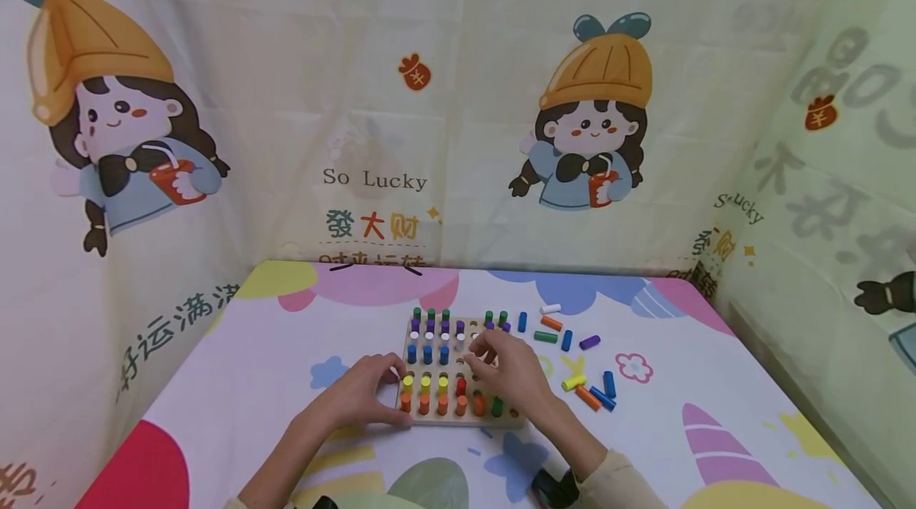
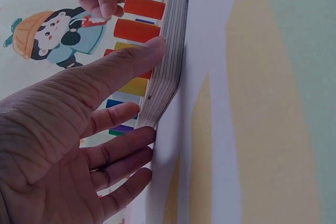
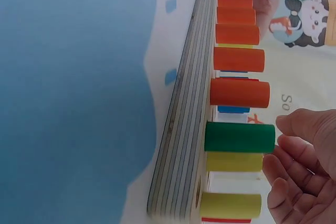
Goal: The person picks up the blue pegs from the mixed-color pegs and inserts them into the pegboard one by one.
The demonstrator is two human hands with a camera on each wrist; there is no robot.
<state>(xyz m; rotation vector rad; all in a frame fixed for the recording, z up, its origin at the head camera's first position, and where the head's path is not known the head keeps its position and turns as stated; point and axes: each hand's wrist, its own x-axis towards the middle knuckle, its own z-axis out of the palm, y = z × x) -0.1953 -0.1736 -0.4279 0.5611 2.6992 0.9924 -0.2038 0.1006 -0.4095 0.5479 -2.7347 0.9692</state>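
A wooden pegboard (image 1: 465, 421) carries rows of coloured pegs in green, purple, white, blue, yellow and orange. At its left side is my left hand (image 1: 365, 394), thumb on the front left corner and fingers extended against the edge. The left wrist view shows that thumb beside an orange peg (image 2: 137, 31). Over the board's middle right is my right hand (image 1: 511, 366), fingers loosely bent near a bare hole beside the blue pegs (image 1: 444, 355). No peg shows between its fingertips. A green peg (image 3: 240, 138) stands close to those fingers in the right wrist view.
Loose pegs lie right of the board: a purple peg (image 1: 590, 342), a white peg (image 1: 550, 308), a yellow peg (image 1: 574, 382), an orange peg (image 1: 588, 398) and several others. A dark object (image 1: 554, 487) is near the right forearm. A printed curtain (image 1: 458, 135) hangs behind the table.
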